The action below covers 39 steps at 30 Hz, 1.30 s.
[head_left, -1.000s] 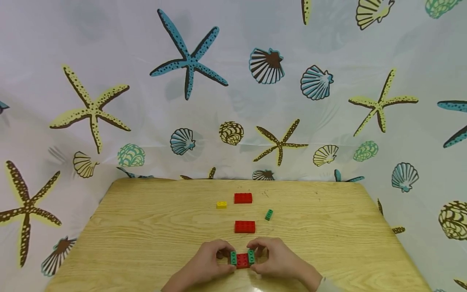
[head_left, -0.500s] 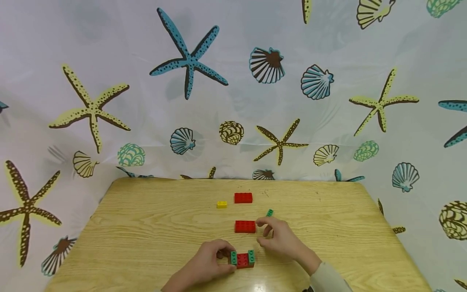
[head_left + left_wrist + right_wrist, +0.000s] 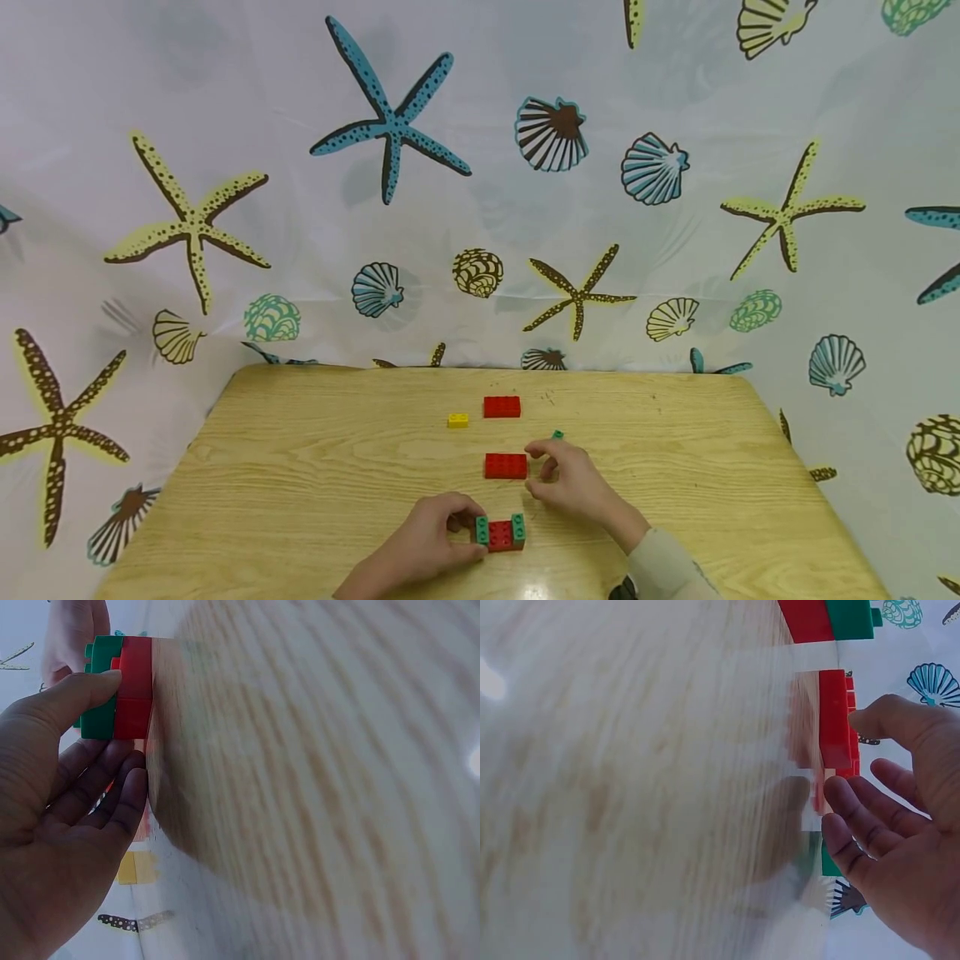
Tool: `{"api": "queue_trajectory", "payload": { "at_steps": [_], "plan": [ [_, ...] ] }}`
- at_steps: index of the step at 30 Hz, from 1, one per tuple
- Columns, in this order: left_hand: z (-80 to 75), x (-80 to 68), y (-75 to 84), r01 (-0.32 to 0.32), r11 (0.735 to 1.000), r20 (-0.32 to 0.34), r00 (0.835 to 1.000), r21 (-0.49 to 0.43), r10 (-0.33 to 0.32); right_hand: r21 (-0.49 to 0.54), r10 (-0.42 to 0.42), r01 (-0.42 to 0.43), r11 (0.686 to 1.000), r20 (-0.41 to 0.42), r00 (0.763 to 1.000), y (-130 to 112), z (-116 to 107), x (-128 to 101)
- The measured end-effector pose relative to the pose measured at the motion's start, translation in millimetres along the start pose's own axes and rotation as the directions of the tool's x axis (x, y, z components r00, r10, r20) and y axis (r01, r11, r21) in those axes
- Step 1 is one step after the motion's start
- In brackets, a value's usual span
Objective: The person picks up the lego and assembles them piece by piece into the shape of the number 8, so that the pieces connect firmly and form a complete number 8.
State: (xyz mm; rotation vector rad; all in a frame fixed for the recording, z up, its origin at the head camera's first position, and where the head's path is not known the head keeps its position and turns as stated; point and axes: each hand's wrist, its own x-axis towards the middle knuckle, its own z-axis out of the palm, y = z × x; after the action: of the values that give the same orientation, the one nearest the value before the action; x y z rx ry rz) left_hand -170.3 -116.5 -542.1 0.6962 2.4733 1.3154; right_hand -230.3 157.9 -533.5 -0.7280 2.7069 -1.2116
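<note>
Red-green block [image 3: 499,533] held by left hand [image 3: 431,542].
Right hand [image 3: 562,483] open beside red brick [image 3: 506,465]; right wrist view shows fingers [image 3: 855,817] apart, holding nothing.

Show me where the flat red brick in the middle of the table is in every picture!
Head: the flat red brick lies mid-table, just left of the right hand.
Left wrist: not clearly in it; only a reddish sliver shows behind the fingers.
Right wrist: the brick stands edge-on, upper right, by the fingertips.
Shared landmark: the red-and-green stack.
</note>
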Motion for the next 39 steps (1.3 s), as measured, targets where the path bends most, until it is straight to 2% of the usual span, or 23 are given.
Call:
{"api": "queue_trajectory", "payload": {
  "at_steps": [12,39],
  "plan": [
    [-0.3,0.4,0.8,0.005,1.000,0.001,1.000,0.006,-0.005,0.004,0.049,-0.049,0.999,-0.010,0.999,2.3,4.7,3.7],
    [1.1,1.2,-3.0,0.005,1.000,-0.003,1.000,-0.005,-0.005,-0.051,0.075,-0.076,0.996,-0.017,0.997,0.6,10.5,10.1]
  ]
}}
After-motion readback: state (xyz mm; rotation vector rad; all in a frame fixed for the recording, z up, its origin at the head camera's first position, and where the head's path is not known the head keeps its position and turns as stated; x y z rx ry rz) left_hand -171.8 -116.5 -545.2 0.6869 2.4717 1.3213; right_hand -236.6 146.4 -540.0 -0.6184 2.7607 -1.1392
